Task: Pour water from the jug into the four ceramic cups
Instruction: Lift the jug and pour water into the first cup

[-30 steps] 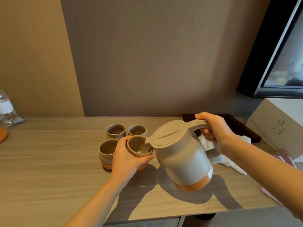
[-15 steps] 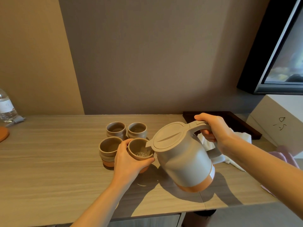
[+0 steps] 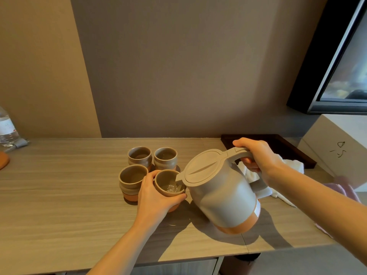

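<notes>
one cup (image 3: pixel 168 180) sits in the left grip (image 3: pixel 153 199), jug (image 3: pixel 222 193) spout over it.

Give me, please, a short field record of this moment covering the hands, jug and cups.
left hand: grips front right cup
right hand: holds jug by its handle
jug: tilted, lid on, spout at that cup's rim
front right cup: some water inside
other cups: back left cup, back right cup, front left cup, standing on counter

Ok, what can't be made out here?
Head view only.
Water left in the grey orange-based plastic jug: opaque wall and lid hide it.
Side of the held grey ceramic cup: the left hand wraps it.
Clear plastic bottle: cut by left edge.
Wall screen: picture blurred.
</notes>
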Demonstrator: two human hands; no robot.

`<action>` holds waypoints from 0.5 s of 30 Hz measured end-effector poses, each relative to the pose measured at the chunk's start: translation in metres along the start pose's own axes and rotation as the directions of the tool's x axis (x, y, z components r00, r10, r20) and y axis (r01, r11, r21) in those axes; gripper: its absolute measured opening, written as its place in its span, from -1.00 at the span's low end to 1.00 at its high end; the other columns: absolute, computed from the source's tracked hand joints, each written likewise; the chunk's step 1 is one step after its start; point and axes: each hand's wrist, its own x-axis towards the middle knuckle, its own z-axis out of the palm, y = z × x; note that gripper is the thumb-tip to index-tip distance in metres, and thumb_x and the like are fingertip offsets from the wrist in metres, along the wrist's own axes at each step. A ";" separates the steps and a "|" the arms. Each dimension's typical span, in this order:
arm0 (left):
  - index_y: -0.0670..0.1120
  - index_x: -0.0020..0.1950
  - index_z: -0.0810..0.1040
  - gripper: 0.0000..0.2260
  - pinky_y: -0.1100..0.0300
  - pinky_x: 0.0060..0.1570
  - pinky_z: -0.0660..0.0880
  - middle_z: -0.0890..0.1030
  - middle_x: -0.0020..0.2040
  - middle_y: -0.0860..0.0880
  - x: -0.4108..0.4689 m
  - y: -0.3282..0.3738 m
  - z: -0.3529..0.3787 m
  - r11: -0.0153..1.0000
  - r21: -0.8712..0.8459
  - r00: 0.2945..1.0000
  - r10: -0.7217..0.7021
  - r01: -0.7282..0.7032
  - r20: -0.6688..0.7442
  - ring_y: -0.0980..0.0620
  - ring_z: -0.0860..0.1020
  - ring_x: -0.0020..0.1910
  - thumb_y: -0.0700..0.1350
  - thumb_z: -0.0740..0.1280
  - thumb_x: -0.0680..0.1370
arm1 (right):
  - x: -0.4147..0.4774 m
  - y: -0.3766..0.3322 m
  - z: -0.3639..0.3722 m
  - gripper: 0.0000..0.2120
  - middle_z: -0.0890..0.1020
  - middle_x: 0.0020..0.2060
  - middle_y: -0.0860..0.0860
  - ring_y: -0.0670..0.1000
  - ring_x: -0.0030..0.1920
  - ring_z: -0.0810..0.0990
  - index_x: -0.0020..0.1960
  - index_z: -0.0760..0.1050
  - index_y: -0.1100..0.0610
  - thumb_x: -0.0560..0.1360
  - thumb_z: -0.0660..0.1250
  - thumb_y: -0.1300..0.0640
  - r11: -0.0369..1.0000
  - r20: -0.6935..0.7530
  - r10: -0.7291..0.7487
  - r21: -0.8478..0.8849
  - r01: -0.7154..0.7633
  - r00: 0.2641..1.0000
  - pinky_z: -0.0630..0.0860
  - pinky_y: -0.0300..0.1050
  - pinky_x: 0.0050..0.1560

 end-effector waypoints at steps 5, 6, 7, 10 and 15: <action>0.14 0.21 0.37 -0.21 0.13 0.11 0.52 0.53 0.11 0.14 -0.002 0.001 0.000 1.000 -0.015 1.000 -0.005 0.005 -0.005 0.11 0.48 0.15 0.07 0.68 0.09 | 0.000 -0.001 0.001 -0.69 0.43 -0.54 0.03 -0.10 -0.55 0.34 -0.26 0.56 0.24 0.51 0.29 0.02 1.000 -0.005 -0.007 -0.017 0.007 1.000 0.29 -0.25 -0.43; 0.14 0.21 0.37 -0.22 0.13 0.12 0.52 0.53 0.10 0.15 -0.003 0.001 0.001 1.000 -0.022 1.000 -0.004 0.004 -0.007 0.11 0.49 0.15 0.06 0.68 0.09 | 0.000 -0.001 0.002 -0.68 0.43 -0.53 0.04 -0.09 -0.53 0.34 -0.26 0.56 0.24 0.51 0.29 0.02 1.000 -0.008 -0.011 -0.025 0.011 1.000 0.29 -0.25 -0.42; 0.14 0.20 0.37 -0.22 0.12 0.12 0.52 0.53 0.10 0.15 -0.004 0.001 0.001 1.000 -0.029 1.000 -0.007 0.007 -0.006 0.11 0.49 0.15 0.05 0.68 0.09 | 0.000 0.000 0.002 -0.68 0.42 -0.53 0.04 -0.09 -0.51 0.34 -0.26 0.56 0.25 0.51 0.29 0.02 0.999 -0.011 -0.015 -0.032 0.015 1.000 0.29 -0.24 -0.41; 0.13 0.21 0.38 -0.22 0.16 0.11 0.50 0.53 0.11 0.14 -0.004 0.001 0.001 0.999 -0.043 1.000 -0.016 0.016 -0.007 0.11 0.48 0.15 0.04 0.68 0.10 | 0.001 0.001 0.002 -0.66 0.40 -0.55 0.04 -0.08 -0.52 0.32 -0.28 0.56 0.26 0.51 0.29 0.01 0.998 -0.002 -0.031 -0.048 0.031 1.000 0.29 -0.24 -0.42; 0.12 0.23 0.37 -0.21 0.15 0.13 0.50 0.53 0.14 0.11 -0.004 0.001 0.002 0.999 -0.038 1.000 -0.028 0.027 -0.011 0.09 0.48 0.17 0.03 0.68 0.10 | 0.005 0.001 0.004 -0.66 0.40 -0.59 -0.01 -0.10 -0.54 0.32 -0.32 0.54 0.23 0.51 0.29 0.01 0.996 0.000 -0.047 -0.069 0.047 0.999 0.29 -0.25 -0.44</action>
